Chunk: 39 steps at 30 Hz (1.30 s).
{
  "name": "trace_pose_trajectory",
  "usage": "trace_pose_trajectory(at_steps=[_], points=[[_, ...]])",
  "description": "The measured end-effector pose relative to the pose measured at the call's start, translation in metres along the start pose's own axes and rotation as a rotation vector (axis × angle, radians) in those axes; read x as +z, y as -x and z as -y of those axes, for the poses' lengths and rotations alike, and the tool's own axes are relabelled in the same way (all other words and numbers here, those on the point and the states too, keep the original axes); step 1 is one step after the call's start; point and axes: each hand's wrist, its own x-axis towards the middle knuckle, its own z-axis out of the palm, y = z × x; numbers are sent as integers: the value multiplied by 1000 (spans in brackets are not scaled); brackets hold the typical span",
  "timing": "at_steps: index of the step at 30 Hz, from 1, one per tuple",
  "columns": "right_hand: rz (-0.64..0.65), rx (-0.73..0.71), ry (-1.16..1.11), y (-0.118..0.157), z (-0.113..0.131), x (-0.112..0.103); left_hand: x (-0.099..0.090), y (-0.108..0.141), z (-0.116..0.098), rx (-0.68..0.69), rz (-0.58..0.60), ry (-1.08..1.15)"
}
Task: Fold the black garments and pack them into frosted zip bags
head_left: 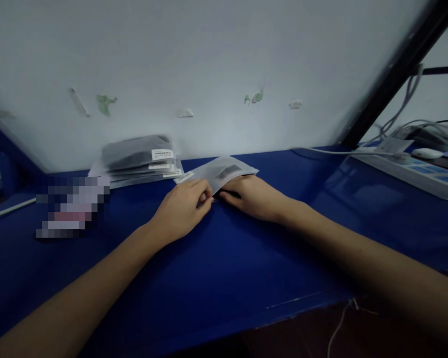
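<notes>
Frosted plastic makes up the bag (218, 170) at the hands, which lies on the surface (224, 268) near its back edge. The left hand (184, 206) is curled, its thumb and forefinger brought together in a pinch on the bag's near edge. The right hand (256, 198) reaches in at the bag's raised mouth from the right, palm down, thumb outside and below; its fingertips are hidden under the upper layer, so whether they grip anything I cannot tell. Something dark shows at the mouth, between the thumb and the plastic. A grey printed patch (229, 172) marks the bag's top, and a white label (184, 177) sits at its left corner, just beyond the left hand.

Left of the bag is a stack (134, 154) of similar bags, dark inside, white labels at their right ends. Nearer, beside the stack, lies a pixelated object (74, 204), too masked to name, with a white cord (9, 209) running to the left of it. Well to the right, a white case (425, 174) with blue patches carries tangled cables (406, 132). Behind everything stands a pale wall (209, 54) with peeled green and white scraps.
</notes>
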Motion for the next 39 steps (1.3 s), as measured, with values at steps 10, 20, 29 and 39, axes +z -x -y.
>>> trace_pose_trajectory(at_steps=[10,20,29,39], points=[[-220,34,-53,2,15,-18,-7,-4,24,-96,-71,-97],[-60,220,81,10,-35,-14,-10,-2,12,-279,26,-292],[-103,158,40,7,-32,-14,-9,-4,21,-290,-89,-268],[-121,206,51,8,-39,-15,-10,-3,18,-138,-55,-167]])
